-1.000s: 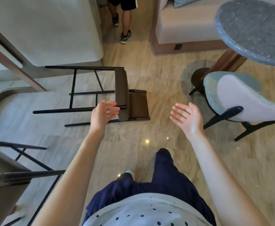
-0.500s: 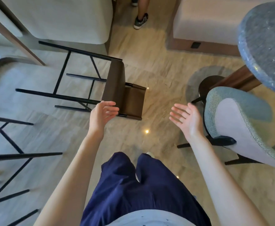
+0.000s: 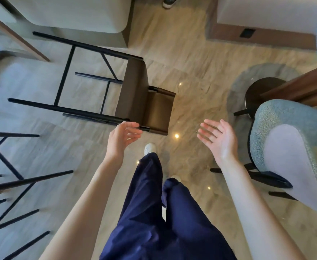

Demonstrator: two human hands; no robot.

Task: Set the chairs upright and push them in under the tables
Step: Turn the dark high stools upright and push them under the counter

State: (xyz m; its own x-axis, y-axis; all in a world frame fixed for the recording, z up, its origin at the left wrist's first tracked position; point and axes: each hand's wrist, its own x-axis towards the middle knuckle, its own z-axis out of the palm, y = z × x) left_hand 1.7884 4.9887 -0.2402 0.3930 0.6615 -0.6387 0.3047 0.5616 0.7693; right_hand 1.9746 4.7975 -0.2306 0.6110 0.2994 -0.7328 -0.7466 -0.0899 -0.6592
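Head view shows the toppled brown chair [image 3: 135,94] lying on the floor just beyond the hands, legs stretched far-left, backrest right, with the loosely curled, empty left hand [image 3: 123,138] nearest its frame and the right hand [image 3: 218,139] spread open, further right.

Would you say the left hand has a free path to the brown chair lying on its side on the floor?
Probably yes. The left hand is empty, with loosely curled fingers, just short of the tipped brown chair and its black frame rail; nothing lies between them, though contact isn't clear.
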